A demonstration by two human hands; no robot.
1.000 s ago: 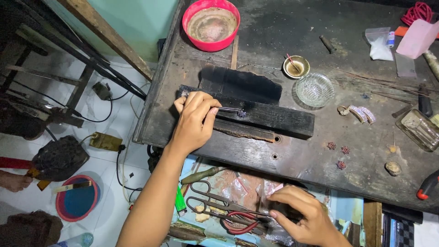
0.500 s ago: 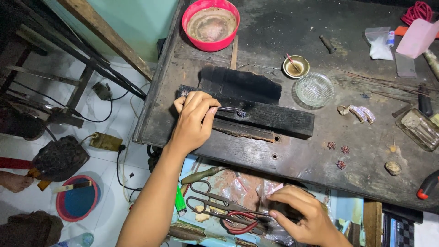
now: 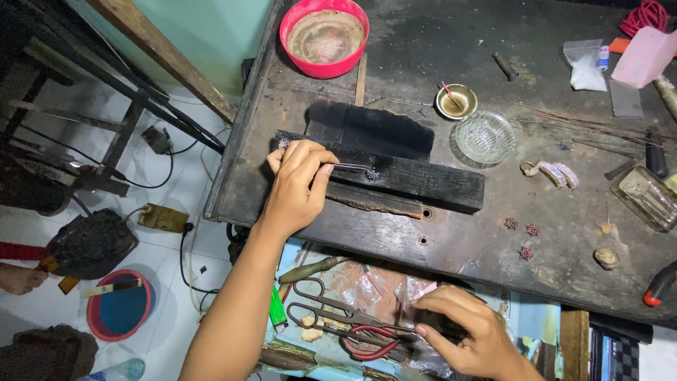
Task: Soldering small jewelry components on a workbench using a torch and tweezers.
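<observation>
My left hand (image 3: 296,185) grips thin metal tweezers (image 3: 350,167) whose tips touch a small dark beaded cluster (image 3: 371,174) lying on a charred black wooden block (image 3: 423,180) on the dark workbench (image 3: 536,240). My right hand (image 3: 462,331) reaches down into an open drawer (image 3: 331,353) below the bench edge, fingers curled over plastic bags and a dark object; what it grips is hidden. Scissors (image 3: 331,310) and red-handled pliers (image 3: 370,346) lie just left of that hand.
A red bowl (image 3: 324,32), small brass dish (image 3: 455,101) and glass dish (image 3: 485,136) stand at the back. Jewelled pieces (image 3: 550,173), three small beaded clusters (image 3: 522,236), a glass tray (image 3: 645,197) and plastic bags (image 3: 585,63) lie right. Cables, a bucket (image 3: 120,310) on the floor left.
</observation>
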